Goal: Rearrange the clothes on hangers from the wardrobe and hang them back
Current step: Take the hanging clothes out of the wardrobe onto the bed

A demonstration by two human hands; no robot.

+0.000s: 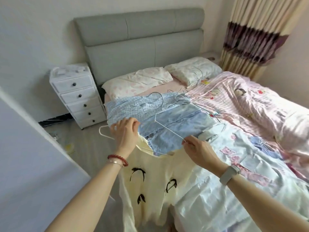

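Both hands are out over the near edge of the bed [267, 101], in the middle of the frame. The left hand [125, 134] has its fingers curled around the left end of a white hanger [107, 131], gripping it where the wire bends; the loop of that end pokes out to the left of the knuckles. The right hand [196, 149] pinches the right end of the hanger between thumb and fingertips, the other fingers folded in. The hanger's thin wire runs up from that pinch toward the centre of the frame, across a pale blue denim piece [175, 121].

A cream top [150, 186] with black bird shapes printed on it hangs from below the hands down the lower middle of the frame, its neckline just under the hanger. Whether the hanger is already inside the neckline I cannot tell. Behind the hands lies a blue checked shirt [127, 108] with a metal hanger hook [157, 97] lying on it, and to the right a light printed garment [242, 158] is spread flat.

Two pillows [138, 81] sit near the grey headboard [142, 39] at upper centre. A white drawer unit [76, 96] stands at centre left, and striped curtains [254, 30] fill the upper right.

A red bead bracelet [117, 159] circles the left wrist, a watch band [229, 174] the right.
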